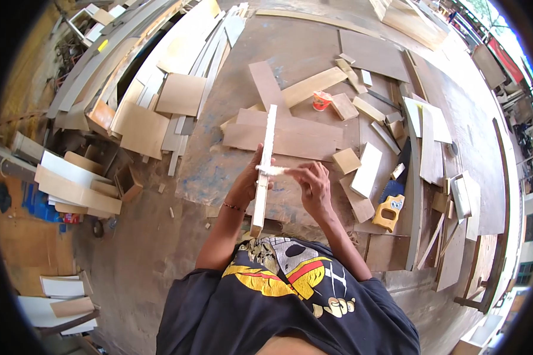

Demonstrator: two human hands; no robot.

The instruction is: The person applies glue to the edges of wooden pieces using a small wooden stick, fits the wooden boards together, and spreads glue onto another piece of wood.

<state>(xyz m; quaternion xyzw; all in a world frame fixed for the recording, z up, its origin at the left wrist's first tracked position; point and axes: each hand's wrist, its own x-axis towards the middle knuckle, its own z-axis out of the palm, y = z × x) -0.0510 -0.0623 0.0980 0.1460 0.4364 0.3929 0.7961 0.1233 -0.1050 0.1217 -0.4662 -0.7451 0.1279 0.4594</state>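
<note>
No word, brand or number could be read with certainty. White strokes resembling a letter H were seen among the printed figures on the dark T-shirt [219,313], but no word was formed. The marks on the red cup [321,101] were too small to be read.

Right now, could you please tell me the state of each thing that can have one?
Left hand: closed around strip.
Right hand: pinching applicator.
Long pale wooden strip: held, far part coated white.
Thin white-smeared applicator: against strip.
Small red cup: standing, contents unclear.
Yellow-handled saw: lying down, not held.
</note>
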